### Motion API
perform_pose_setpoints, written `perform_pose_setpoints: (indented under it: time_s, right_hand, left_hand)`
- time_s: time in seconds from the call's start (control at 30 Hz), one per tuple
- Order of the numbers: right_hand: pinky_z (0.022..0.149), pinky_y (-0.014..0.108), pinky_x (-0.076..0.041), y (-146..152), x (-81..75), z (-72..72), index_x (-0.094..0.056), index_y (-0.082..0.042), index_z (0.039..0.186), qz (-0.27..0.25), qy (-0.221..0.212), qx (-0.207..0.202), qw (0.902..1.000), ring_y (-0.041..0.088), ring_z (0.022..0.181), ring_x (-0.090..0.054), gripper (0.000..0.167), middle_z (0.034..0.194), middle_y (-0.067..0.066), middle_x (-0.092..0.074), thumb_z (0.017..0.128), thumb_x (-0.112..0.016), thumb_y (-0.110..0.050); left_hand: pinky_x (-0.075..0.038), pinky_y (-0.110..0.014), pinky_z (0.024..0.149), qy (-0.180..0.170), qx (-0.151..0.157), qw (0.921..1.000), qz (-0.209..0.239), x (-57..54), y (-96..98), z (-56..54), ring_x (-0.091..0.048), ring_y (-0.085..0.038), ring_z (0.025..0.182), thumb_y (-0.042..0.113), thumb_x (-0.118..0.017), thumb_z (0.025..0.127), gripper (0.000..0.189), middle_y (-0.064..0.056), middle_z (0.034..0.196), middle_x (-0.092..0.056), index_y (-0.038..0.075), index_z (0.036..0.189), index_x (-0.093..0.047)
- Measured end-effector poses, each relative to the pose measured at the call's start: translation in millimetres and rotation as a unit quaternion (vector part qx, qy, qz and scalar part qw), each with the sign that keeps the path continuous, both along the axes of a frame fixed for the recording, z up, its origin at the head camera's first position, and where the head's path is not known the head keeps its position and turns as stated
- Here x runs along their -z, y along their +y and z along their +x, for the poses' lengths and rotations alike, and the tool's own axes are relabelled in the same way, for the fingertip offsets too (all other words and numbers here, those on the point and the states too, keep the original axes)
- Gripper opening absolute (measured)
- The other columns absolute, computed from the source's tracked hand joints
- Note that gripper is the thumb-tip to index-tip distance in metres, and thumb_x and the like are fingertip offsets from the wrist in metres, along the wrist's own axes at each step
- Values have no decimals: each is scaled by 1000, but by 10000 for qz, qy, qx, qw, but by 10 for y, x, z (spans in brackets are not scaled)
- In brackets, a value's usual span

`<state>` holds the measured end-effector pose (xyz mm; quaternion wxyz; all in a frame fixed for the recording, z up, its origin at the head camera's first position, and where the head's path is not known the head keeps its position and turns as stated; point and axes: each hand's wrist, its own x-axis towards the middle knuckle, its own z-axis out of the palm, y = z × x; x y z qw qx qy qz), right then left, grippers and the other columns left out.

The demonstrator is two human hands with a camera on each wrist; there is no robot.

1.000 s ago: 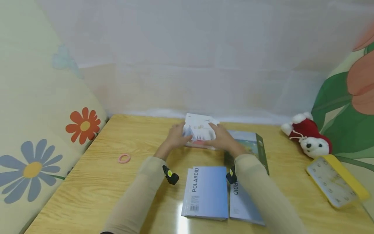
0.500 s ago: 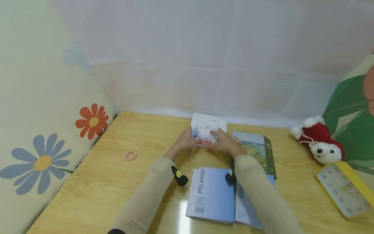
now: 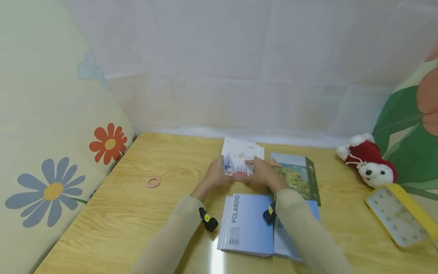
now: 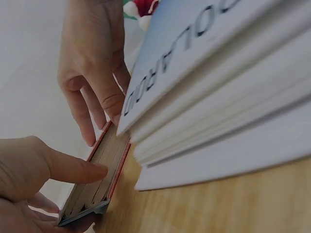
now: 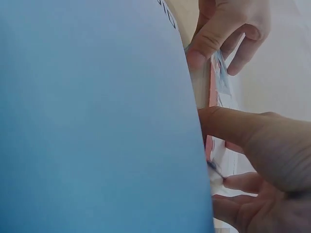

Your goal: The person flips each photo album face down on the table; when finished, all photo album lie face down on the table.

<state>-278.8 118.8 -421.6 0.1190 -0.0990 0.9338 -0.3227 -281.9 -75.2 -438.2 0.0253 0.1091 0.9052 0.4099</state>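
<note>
At the table's back, a small stack of white books (image 3: 236,146) with pictures printed on its top cover is held between both hands in the head view. My left hand (image 3: 215,173) grips the left side, its thumb against the page edges (image 4: 104,160) in the left wrist view. My right hand (image 3: 262,172) grips the right side near the front corner, thumb at the near edge. In the right wrist view a blue cover (image 5: 102,121) hides part of the stack. A lower book juts out at the stack's right.
Blue-white POLAROID books (image 3: 253,224) lie nearer me, with another POLAROID book (image 3: 314,211) partly under the right sleeve. A landscape-covered book (image 3: 294,173) is at right. Further right are a white bear toy (image 3: 374,167) and a yellow clock (image 3: 398,215); a pink ring (image 3: 153,182) lies left.
The stack has shifted slightly toward me, and the hands have closed in on its sides. The head view has also swung a little.
</note>
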Motion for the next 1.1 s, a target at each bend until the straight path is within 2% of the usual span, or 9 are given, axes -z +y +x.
perform_pose_setpoints:
  time_s: [0.13,0.27,0.47,0.6,0.77,0.93,1.0,1.1]
  right_hand:
    - [107,52,-40,-22,-11,60,-54,-13,143,237,90,-90,9996,37,131,-47,73,146,15,-49,78,-84,-26]
    - [107,52,-40,-24,-9,103,-55,-11,142,361,242,-160,9989,39,129,-48,74,145,19,-50,77,-85,-26]
    - [109,54,-37,-29,19,153,-51,-6,144,581,506,-238,9967,42,132,-45,79,146,25,-46,77,-85,-30]
    - [111,55,-33,-49,27,190,-50,-3,144,573,611,-226,9962,43,135,-41,79,146,26,-44,78,-84,-31]
    - [111,54,-34,-78,40,246,-49,2,142,315,695,-289,9967,42,132,-44,77,142,26,-49,80,-84,-25]
    - [109,53,-38,-111,46,278,-46,3,144,31,918,-420,9949,42,127,-49,82,140,28,-51,78,-86,-25]
    - [105,52,-42,-119,44,284,-43,2,147,-99,1027,-433,9937,40,121,-53,87,138,28,-51,77,-86,-26]
    - [106,51,-42,-123,35,290,-37,1,150,-410,1157,-433,9915,37,121,-53,92,142,26,-49,77,-86,-27]
  left_hand:
    - [-55,-36,75,204,-110,9994,-243,13,-8,82,-59,-24,79,-5,-80,67,50,-10,88,-59,-5,110,-56]
    - [-55,-35,73,326,-95,9986,-398,40,-3,126,-58,-23,77,-4,-81,65,50,-9,86,-59,-4,109,-57]
    - [-54,-36,73,401,35,9991,-125,57,11,165,-58,-23,78,-4,-80,62,54,-9,87,-60,-4,111,-55]
    - [-55,-40,78,302,-178,9994,24,39,6,212,-59,-26,82,-6,-77,63,59,-10,91,-60,-4,117,-54]
    - [-56,-41,79,365,-498,9981,-25,-3,-30,271,-61,-27,84,-8,-75,63,54,-12,92,-64,-3,115,-59]
    - [-55,-45,85,793,-722,9942,-22,-97,-53,340,-65,-33,94,-10,-76,62,59,-18,103,-69,-4,119,-60]
    - [-56,-45,86,1010,-668,9926,20,-156,-48,369,-66,-35,98,-9,-76,64,61,-19,108,-69,-4,122,-60]
    - [-56,-44,87,1208,-472,9915,141,-250,-32,412,-66,-35,102,-9,-75,68,66,-19,115,-68,-2,131,-58]
